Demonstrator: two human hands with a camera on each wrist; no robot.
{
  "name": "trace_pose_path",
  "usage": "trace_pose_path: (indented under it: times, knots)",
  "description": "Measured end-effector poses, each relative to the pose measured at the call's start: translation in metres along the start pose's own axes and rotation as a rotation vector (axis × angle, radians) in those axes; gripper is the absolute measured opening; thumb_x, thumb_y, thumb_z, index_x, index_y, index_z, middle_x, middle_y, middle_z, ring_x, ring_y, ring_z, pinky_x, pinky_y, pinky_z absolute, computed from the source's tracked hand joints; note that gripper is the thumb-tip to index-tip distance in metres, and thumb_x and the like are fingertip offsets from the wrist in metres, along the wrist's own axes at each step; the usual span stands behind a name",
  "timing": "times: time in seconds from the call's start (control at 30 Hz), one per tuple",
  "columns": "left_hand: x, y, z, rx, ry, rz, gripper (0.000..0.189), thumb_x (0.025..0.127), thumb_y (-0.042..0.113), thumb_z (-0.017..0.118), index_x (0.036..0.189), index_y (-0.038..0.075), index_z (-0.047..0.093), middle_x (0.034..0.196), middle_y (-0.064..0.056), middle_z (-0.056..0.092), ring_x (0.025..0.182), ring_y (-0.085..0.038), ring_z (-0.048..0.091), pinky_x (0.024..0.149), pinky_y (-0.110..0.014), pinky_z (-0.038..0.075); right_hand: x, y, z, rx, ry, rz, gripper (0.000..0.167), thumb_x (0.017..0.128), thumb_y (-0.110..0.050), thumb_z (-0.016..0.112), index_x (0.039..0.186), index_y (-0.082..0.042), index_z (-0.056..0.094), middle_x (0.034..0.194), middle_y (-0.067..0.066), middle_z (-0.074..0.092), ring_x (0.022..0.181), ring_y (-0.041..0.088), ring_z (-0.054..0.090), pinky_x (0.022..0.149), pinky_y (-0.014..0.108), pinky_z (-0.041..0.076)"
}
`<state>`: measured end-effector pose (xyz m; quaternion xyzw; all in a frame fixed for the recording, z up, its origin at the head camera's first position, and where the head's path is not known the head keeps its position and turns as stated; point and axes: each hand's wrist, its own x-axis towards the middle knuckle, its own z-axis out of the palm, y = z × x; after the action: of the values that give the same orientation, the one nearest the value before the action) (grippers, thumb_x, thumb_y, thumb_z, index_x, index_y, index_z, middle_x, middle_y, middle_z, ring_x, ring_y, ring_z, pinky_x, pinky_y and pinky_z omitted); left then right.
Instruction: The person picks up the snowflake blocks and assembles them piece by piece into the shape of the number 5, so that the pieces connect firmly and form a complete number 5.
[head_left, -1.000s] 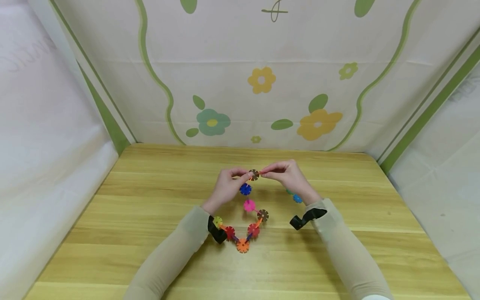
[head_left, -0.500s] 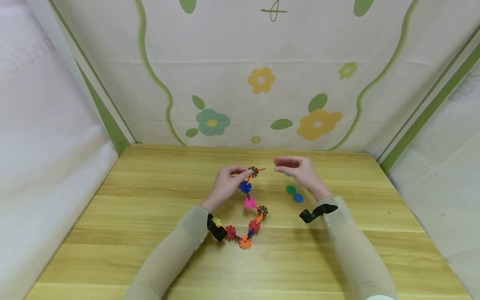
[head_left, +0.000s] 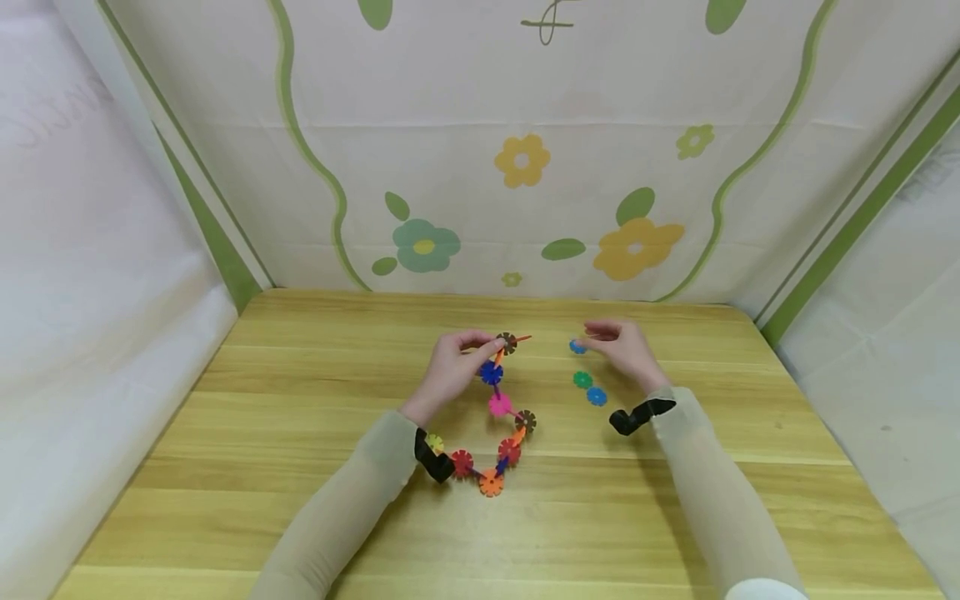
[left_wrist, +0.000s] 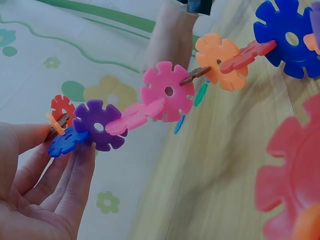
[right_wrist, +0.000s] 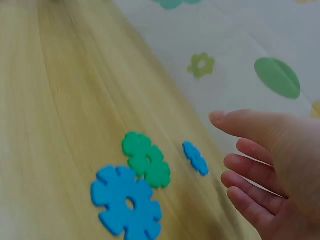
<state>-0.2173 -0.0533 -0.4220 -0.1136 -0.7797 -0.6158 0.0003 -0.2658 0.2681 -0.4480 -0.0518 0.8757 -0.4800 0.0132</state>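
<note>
My left hand (head_left: 448, 367) pinches a brown notched plastic disc (head_left: 508, 342) at the upper end of a chain of interlocking snowflake discs. A red disc (left_wrist: 62, 110), seen nearly edge-on in the head view, sticks out from that brown one. Below it the chain runs through a blue disc (head_left: 491, 372), a pink disc (head_left: 500, 405) and an orange disc (head_left: 491, 483). My right hand (head_left: 628, 357) holds nothing; its fingers are relaxed beside a light-blue disc (right_wrist: 195, 158), apart from it in the right wrist view.
A green disc (head_left: 582, 380) and a second light-blue disc (head_left: 597, 396) lie loose on the wooden table (head_left: 712, 392), nearer than the right hand. A yellow disc (head_left: 434, 443) shows beside the left wrist strap. A flower-printed cloth (head_left: 465, 167) hangs behind the table.
My right hand has let go of the red disc, which stays on the chain, and moved right to the far light-blue disc. The left hand keeps its pinch; the chain's lower part shifted slightly.
</note>
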Motion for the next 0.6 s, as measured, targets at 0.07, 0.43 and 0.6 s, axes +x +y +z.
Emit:
trace_pose_path:
  times: [0.07, 0.43, 0.6]
  knots:
    - [0.000, 0.000, 0.000, -0.007, 0.002, -0.001, 0.022, 0.097, 0.034, 0.073, 0.100, 0.012, 0.077, 0.098, 0.000, 0.071, 0.084, -0.020, 0.063, 0.070, -0.032, 0.053, 0.001, 0.006, -0.001, -0.026, 0.004, 0.019, 0.054, 0.092, -0.021, 0.080, 0.136, 0.003, 0.061, 0.127, 0.020, 0.066, 0.114, 0.033, 0.063, 0.098, 0.044, 0.051]
    - [-0.001, 0.000, 0.000, -0.025, -0.006, 0.005, 0.019, 0.097, 0.030, 0.073, 0.100, 0.011, 0.077, 0.098, -0.001, 0.071, 0.084, -0.020, 0.063, 0.068, -0.031, 0.052, 0.005, 0.010, 0.008, -0.160, -0.002, -0.011, 0.044, 0.092, -0.024, 0.080, 0.128, 0.000, 0.069, 0.116, 0.015, 0.070, 0.104, 0.029, 0.064, 0.092, 0.045, 0.051]
    - [-0.002, 0.000, 0.000, -0.022, -0.007, 0.008, 0.019, 0.097, 0.029, 0.073, 0.100, 0.011, 0.077, 0.097, -0.001, 0.071, 0.084, -0.019, 0.062, 0.068, -0.030, 0.052, 0.006, 0.008, 0.009, -0.214, -0.016, -0.030, 0.035, 0.094, -0.021, 0.077, 0.123, -0.001, 0.072, 0.111, 0.014, 0.069, 0.098, 0.028, 0.061, 0.088, 0.044, 0.051]
